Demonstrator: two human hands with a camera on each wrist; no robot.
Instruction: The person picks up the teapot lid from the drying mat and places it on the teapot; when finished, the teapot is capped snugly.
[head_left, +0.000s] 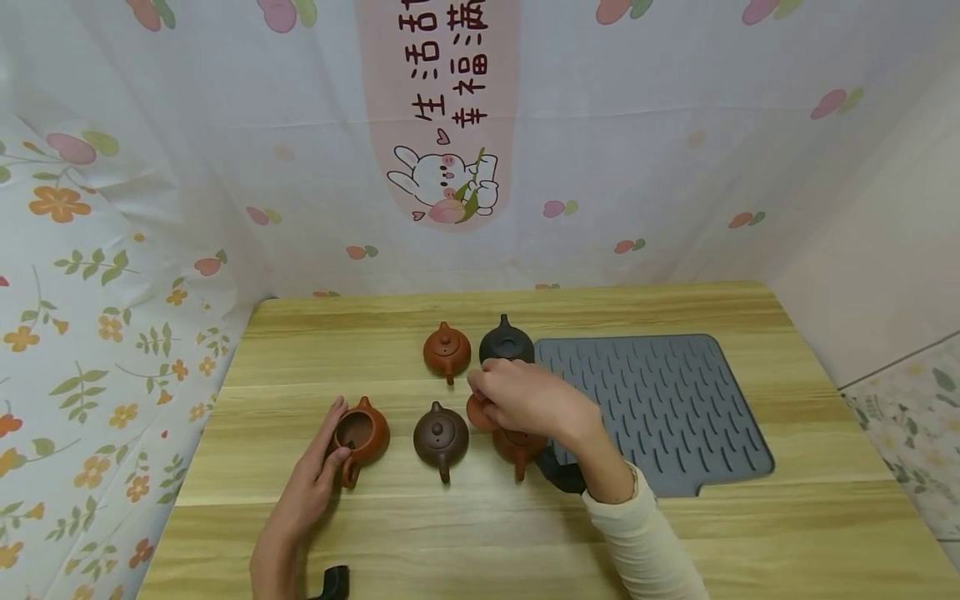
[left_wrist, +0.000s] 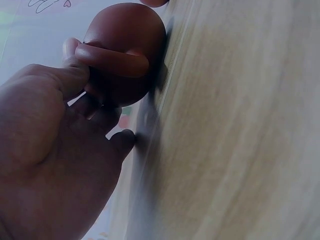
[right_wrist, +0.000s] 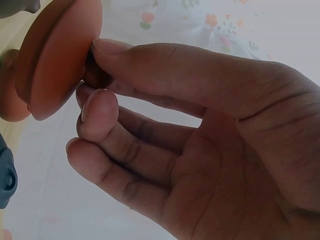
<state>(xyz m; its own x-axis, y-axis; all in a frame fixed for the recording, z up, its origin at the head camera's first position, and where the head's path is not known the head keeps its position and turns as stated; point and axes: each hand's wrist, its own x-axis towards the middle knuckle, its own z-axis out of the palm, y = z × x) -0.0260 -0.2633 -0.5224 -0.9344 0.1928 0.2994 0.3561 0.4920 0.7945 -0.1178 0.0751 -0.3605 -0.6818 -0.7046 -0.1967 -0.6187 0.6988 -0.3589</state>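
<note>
My left hand (head_left: 311, 475) grips a reddish-brown clay teapot (head_left: 377, 442) at the left, with the thumb at the rim and fingers around its far side. This teapot is uncovered, its hollow inside visible from above. In the left wrist view its looped handle (left_wrist: 112, 61) faces the camera. My right hand (head_left: 536, 400) pinches a reddish-brown teapot lid (right_wrist: 65, 60) by its small knob, thumb against fingertips. From the head view, the hand and lid are over another reddish-brown teapot (head_left: 520, 450), hiding part of it.
A dark brown lidded teapot (head_left: 441, 437) stands between the hands. Farther back are a small reddish-brown lidded teapot (head_left: 447, 350) and a dark grey teapot (head_left: 504, 340). A grey ridged mat (head_left: 660, 400) lies at the right. Patterned cloth (head_left: 300, 167) hangs behind the table.
</note>
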